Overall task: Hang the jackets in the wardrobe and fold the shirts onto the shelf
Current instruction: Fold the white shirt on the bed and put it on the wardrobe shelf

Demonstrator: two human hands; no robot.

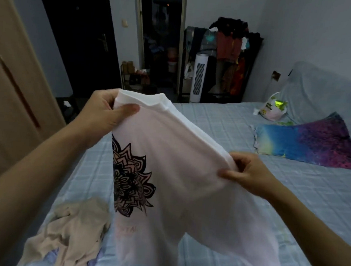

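Head view: pale pink cotton T-shirt with black mandala print [188,175] held up over blue checked bed sheet [291,194]. Left hand [107,110] grips collar end, thumb on front. Right hand [245,172] pinches upper edge. Crumpled beige garment [72,229] lies lower left on sheet.

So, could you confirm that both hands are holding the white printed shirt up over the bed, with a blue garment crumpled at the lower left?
Not quite: the head view shows both hands, left and right, holding the shirt over the bed, but the crumpled garment is beige, not blue.
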